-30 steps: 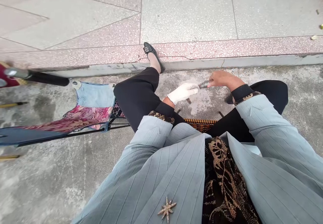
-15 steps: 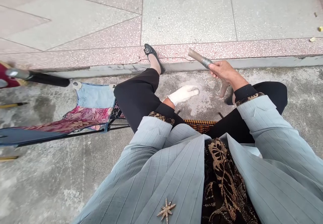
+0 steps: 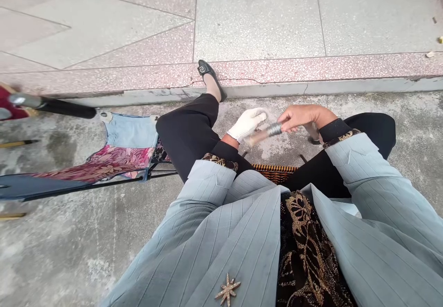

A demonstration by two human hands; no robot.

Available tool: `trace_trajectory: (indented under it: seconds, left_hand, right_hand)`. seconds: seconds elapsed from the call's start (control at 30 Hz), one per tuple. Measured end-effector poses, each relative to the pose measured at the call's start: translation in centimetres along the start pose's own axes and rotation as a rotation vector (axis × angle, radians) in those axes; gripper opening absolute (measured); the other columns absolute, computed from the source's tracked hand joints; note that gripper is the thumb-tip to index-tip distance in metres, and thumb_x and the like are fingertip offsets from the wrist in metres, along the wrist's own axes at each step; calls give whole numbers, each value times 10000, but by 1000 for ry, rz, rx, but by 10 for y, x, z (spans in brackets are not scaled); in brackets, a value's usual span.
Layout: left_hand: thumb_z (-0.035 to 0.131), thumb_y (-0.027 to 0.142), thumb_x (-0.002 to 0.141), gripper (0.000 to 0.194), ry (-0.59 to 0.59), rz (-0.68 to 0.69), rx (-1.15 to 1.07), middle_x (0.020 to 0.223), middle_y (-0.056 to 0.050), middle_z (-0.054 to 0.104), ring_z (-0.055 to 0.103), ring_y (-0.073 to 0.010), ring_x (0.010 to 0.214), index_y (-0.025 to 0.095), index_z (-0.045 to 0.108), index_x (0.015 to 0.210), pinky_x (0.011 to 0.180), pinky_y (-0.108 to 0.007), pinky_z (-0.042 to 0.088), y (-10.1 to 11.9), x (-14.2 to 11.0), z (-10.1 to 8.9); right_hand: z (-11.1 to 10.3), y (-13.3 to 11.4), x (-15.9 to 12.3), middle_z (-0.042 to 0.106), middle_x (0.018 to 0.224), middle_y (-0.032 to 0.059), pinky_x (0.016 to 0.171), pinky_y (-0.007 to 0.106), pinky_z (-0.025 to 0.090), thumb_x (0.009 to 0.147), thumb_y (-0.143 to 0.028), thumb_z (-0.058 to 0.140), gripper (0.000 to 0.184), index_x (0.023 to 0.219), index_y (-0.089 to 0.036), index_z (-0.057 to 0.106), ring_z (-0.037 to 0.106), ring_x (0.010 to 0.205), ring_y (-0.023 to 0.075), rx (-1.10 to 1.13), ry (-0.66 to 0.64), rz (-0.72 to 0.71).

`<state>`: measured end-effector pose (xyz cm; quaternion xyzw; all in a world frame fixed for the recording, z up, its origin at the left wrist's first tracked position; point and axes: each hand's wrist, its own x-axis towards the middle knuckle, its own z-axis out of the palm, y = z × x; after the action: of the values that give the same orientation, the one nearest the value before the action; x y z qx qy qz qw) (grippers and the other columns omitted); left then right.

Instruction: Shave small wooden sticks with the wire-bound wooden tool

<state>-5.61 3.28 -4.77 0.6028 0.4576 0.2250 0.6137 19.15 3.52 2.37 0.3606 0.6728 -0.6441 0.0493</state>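
Well to the left of the woven seat (image 3: 275,173), my feed gives me a black handle (image 3: 69,108) with a silvery collar, and nearer the seat, still on its left, a folding chair (image 3: 121,155) in light blue and floral cloth. A black shoe (image 3: 212,76) rests on the step (image 3: 294,69), beyond the seat and to its left. My left hand (image 3: 249,123), in a white glove, sits just past the seat's left end with fingers curled; I cannot tell whether they touch anything. Directly beyond the seat, above the floor (image 3: 155,238), I have the wire-wrapped stick (image 3: 274,129), its blurred tan end slanting down toward the glove and the seat's left side. My bare right hand (image 3: 297,115), beyond the seat's right end, has its fingers closed around the stick by the silver coil
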Motion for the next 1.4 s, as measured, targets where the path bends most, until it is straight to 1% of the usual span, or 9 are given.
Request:
trace_trajectory:
  seconds: [0.1, 0.23, 0.37, 0.47, 0.7, 0.87, 1.03, 1.2, 1.4]
  left_hand:
    - [670, 427, 952, 286, -86, -16, -80, 635, 32, 527, 435, -88, 518, 151, 650, 878, 517, -218, 409, 2, -1, 8]
    - [719, 512, 919, 375, -292, 21, -58, 617, 42, 484, 392, -82, 520, 155, 647, 829, 503, -212, 345, 3, -3, 18]
    - [675, 454, 915, 309, -337, 9, 58, 640, 36, 505, 429, -99, 557, 162, 651, 817, 546, -230, 348, 1, -6, 21]
    - [640, 390, 905, 261, -229, 84, 178, 669, 27, 542, 485, -117, 629, 157, 659, 790, 637, -250, 405, 0, -6, 15]
    - [629, 338, 908, 199, -56, 68, 54, 779, -11, 660, 576, -135, 695, 148, 673, 870, 703, -267, 488, -3, 0, 5]
    - [655, 511, 941, 360, -149, 54, -95, 642, 18, 524, 429, -104, 552, 157, 641, 877, 556, -239, 386, -3, 0, 12]
    - [660, 567, 922, 407, -341, 54, 25, 602, 48, 468, 389, -96, 534, 165, 641, 863, 538, -231, 317, -5, -2, 19]
    - [658, 434, 888, 290, -285, 75, 177, 705, 21, 574, 495, -113, 642, 153, 661, 816, 646, -249, 404, -8, -2, 20]
    - [639, 414, 874, 260, -159, 83, 109, 674, 28, 566, 486, -121, 653, 157, 671, 844, 661, -241, 413, -7, 0, 10]
  right_hand:
    - [-5, 2, 1, 640, 678, -11, 576, 237, 445, 872, -570, 814, 424, 784, -181, 668, 536, 572, 105, 232, 488, -136]
    - [-15, 13, 8, 649, 708, 30, 567, 260, 444, 979, -567, 725, 424, 841, -169, 670, 544, 594, 132, 238, 888, 107]
    - [-15, 16, 13, 757, 959, 125, 717, 323, 473, 994, -482, 743, 341, 1025, -144, 776, 678, 851, 244, -345, 734, 477]
    - [-11, 14, 15, 769, 1066, 174, 776, 350, 459, 992, -471, 745, 337, 1044, -144, 806, 695, 991, 304, -645, 481, 532]
    - [-8, 9, 2, 638, 661, -7, 651, 288, 443, 888, -530, 787, 372, 765, -186, 718, 538, 590, 131, -134, -130, 200]
    - [-10, 5, -3, 668, 749, 15, 643, 271, 472, 878, -612, 787, 438, 817, -191, 682, 550, 632, 130, 172, 468, -43]
    - [-15, 13, 7, 721, 849, 89, 681, 312, 494, 1002, -590, 684, 437, 932, -161, 733, 639, 747, 211, -59, 838, 311]
    - [-14, 20, 15, 772, 1112, 200, 841, 388, 501, 1001, -497, 719, 378, 1079, -140, 816, 709, 1053, 346, -681, 526, 563]
    - [-9, 22, 6, 675, 687, 29, 646, 320, 456, 860, -623, 819, 449, 797, -183, 756, 571, 594, 156, -249, -143, 415]
